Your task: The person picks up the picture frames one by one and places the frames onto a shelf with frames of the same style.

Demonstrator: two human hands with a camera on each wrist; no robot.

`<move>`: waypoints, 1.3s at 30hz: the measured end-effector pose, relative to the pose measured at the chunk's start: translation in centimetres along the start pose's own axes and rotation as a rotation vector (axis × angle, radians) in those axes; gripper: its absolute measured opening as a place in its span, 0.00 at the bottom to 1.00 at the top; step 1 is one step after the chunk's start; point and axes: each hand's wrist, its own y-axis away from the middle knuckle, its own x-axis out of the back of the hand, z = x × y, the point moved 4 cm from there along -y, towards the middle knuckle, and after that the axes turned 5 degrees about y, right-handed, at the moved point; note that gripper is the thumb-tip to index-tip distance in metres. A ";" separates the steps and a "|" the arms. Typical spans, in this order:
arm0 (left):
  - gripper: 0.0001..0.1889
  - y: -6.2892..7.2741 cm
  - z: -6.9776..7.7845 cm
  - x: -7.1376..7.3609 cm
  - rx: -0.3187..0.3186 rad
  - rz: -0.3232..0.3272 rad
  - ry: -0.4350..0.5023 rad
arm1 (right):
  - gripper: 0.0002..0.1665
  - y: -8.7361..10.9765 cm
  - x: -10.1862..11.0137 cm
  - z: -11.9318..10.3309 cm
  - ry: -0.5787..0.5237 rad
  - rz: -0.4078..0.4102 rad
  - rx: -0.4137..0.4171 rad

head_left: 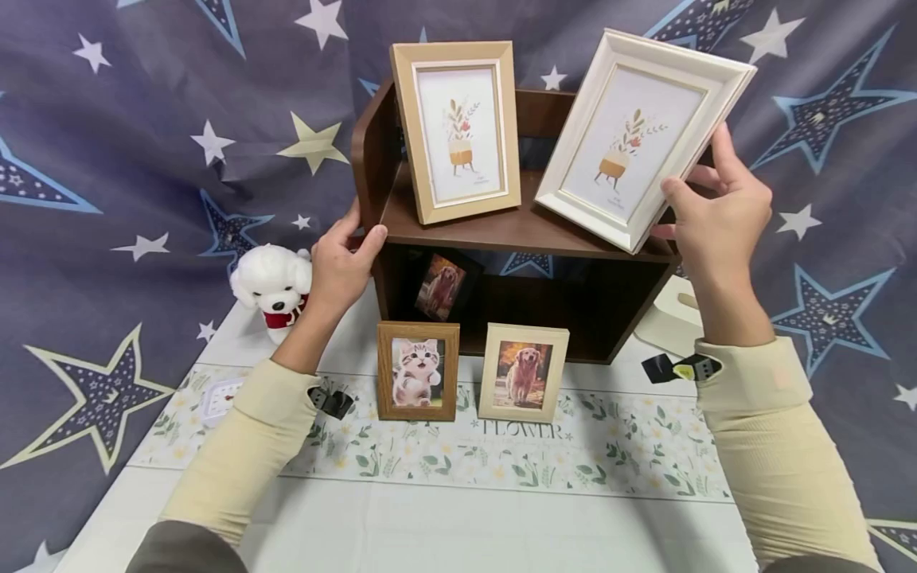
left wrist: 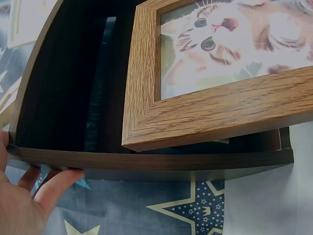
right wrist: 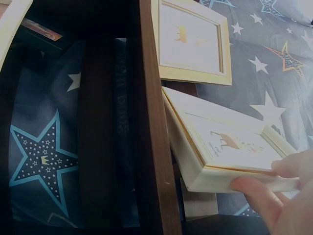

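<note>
1. The right hand (head_left: 719, 219) grasps a white picture frame (head_left: 637, 151) by its right edge, thumb on the front and fingers behind, a hold that leaves its potted-plant print uncovered.
2. That white frame leans askew over the right part of the upper shelf of a dark-brown wooden shelf unit (head_left: 494, 229). From where I stand, I cannot tell whether its lowest corner rests on the wood. The edge grip probably allows its angle to be controlled.
3. The left hand (head_left: 342, 259) grips the unit's left side panel (head_left: 374, 159), thumb at the front edge, other fingers around the outside, seemingly to steady it.
4. On the upper shelf, left of the white frame and apart from it, a tan picture frame (head_left: 466, 135) stands facing the person, showing a matching print.
5. Below, inside the unit, a dark picture frame (head_left: 440, 288) with a dog photo sits tilted in the shadowed left part.
6. In front, a brown wood-grain kitten frame (head_left: 418, 371) and a cream golden-retriever frame (head_left: 524, 372) stand side by side over a floral runner (head_left: 458, 469), both pictures turned toward the person, presumably for viewing.
7. A white plush dog (head_left: 268, 278) sits beyond the left forearm; nearer, a small white clock (head_left: 218, 398) is partly hidden by the sleeve.
</note>
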 end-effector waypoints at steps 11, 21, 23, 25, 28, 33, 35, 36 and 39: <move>0.29 -0.1 0.1 0.1 0.012 0.001 -0.013 | 0.45 -0.4 -1.1 0.2 0.147 0.062 -0.005; 0.28 0.1 0.0 0.1 0.024 -0.005 -0.001 | 0.44 -1.0 -1.8 0.7 0.273 0.076 0.009; 0.28 0.1 0.0 0.1 0.022 -0.004 0.002 | 0.44 -1.0 -1.8 0.7 0.273 0.078 0.009; 0.28 0.0 0.1 0.1 0.018 -0.002 0.005 | 0.44 -1.0 -1.9 0.6 0.276 0.075 0.012; 0.28 0.0 0.1 0.0 0.016 0.006 0.003 | 0.44 -1.0 -1.9 0.6 0.292 0.067 0.016; 0.28 0.0 0.1 0.0 0.016 0.009 -0.004 | 0.44 -1.2 -2.0 0.7 0.309 0.055 0.025; 0.28 0.0 0.1 0.0 0.015 0.012 -0.010 | 0.44 -1.3 -2.0 0.8 0.301 0.049 0.017; 0.28 0.0 0.1 0.0 0.016 0.013 -0.012 | 0.44 -1.4 -2.0 0.9 0.297 0.046 0.012; 0.28 0.0 0.1 0.0 0.016 0.019 -0.016 | 0.44 -1.6 -2.0 1.2 0.289 0.038 0.001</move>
